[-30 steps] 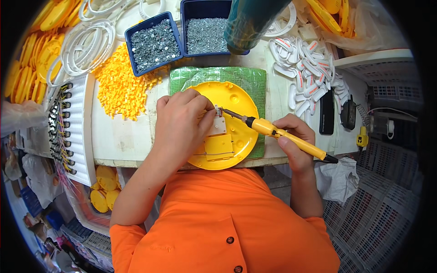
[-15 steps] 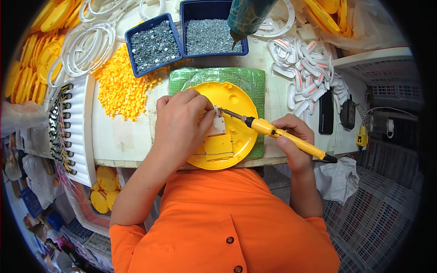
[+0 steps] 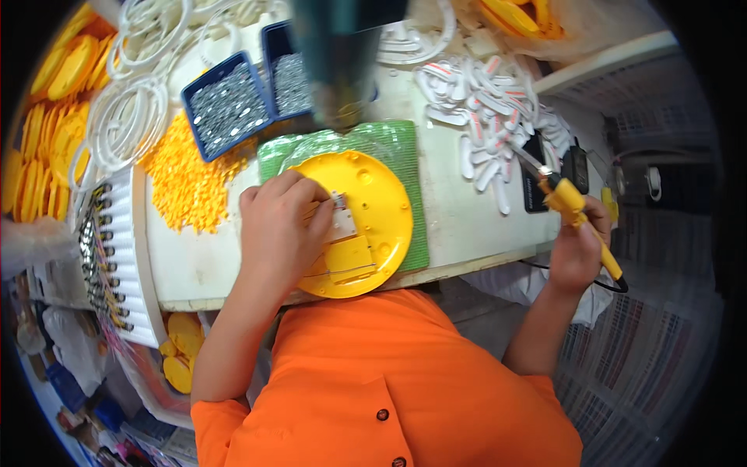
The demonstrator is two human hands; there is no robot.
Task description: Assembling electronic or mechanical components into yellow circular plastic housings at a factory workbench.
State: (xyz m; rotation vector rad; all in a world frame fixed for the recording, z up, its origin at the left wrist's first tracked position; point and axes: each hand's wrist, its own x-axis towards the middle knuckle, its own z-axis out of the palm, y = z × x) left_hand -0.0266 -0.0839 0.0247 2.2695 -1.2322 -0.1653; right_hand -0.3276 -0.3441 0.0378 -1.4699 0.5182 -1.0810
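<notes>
Smooth, round yellow plastic disc (image 3: 385, 233), small raised bosses inside, lies on the textured green mat (image 3: 418, 226) at the table's (image 3: 482, 226) front edge. My left hand (image 3: 284, 226) rests over its left rim, fingers curled beside the flat white plate (image 3: 343, 223); whether they pinch anything, I can't tell. My right hand (image 3: 577, 253) wraps the slim yellow screwdriver (image 3: 566, 200) by the table's front right corner.
</notes>
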